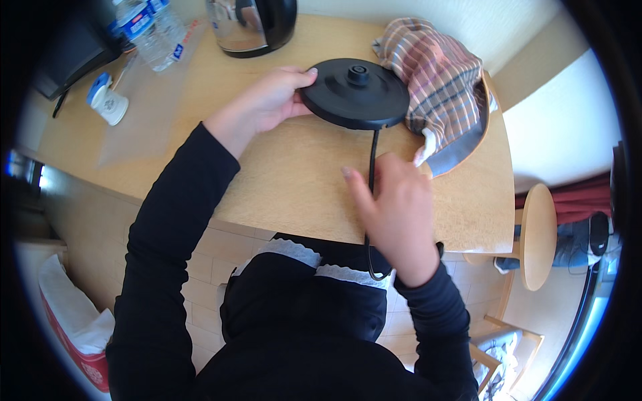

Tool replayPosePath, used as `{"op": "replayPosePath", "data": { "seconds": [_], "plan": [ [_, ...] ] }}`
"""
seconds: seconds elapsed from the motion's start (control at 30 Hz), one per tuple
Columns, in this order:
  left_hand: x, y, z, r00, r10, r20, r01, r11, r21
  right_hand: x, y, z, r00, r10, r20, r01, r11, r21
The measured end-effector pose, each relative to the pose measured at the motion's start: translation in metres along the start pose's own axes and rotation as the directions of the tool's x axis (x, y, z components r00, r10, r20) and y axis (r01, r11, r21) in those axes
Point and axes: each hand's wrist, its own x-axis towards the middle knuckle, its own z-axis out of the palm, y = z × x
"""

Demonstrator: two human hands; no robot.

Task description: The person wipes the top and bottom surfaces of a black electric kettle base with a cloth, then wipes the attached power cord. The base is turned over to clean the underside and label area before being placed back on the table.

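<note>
My left hand (278,100) grips the round black kettle power base (351,97) at its left rim, thumb on top and fingers underneath. The base is tilted above the desk, its connector post (358,74) facing up. From its near edge a black power cord (373,150) runs down past the thumb of my right hand (398,215) and loops below the desk edge. My right thumb stands apart from the curled fingers. Whether those fingers pinch the cord is hidden. Behind the base stands a glass-and-black electric kettle (251,25), partly cut off by the frame.
On the wooden desk (281,190), a checked cloth (436,75) lies bunched over a grey, orange-edged item (464,150). At left are plastic water bottles (145,30), a white container with blue lid (110,103) and a dark screen (75,55). A round wooden stool (539,235) stands right.
</note>
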Motion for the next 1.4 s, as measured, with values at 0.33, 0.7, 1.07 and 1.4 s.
{"op": "replayPosePath", "data": {
  "seconds": [0.33, 0.7, 1.07, 1.4],
  "plan": [
    [0.007, 0.011, -0.026, 0.998, 0.061, -0.005, -0.056, 0.938, 0.342, 0.009, -0.005, 0.010, 0.984, 0.070, 0.164, -0.082, 0.995, 0.064],
    [-0.008, 0.003, -0.007, 0.709, 0.665, 0.233, -0.362, 0.060, 0.930, 0.013, -0.014, 0.009, 0.980, 0.074, 0.187, -0.065, 0.997, -0.053],
    [-0.017, -0.013, 0.005, 0.759, 0.538, 0.367, -0.505, 0.130, 0.853, 0.102, 0.032, -0.018, 0.889, 0.096, 0.448, -0.116, 0.993, 0.018],
    [-0.021, -0.004, 0.025, 0.829, 0.449, 0.334, -0.381, 0.017, 0.924, 0.114, 0.042, 0.002, 0.841, -0.196, 0.503, 0.274, 0.958, -0.084]
  ]
}}
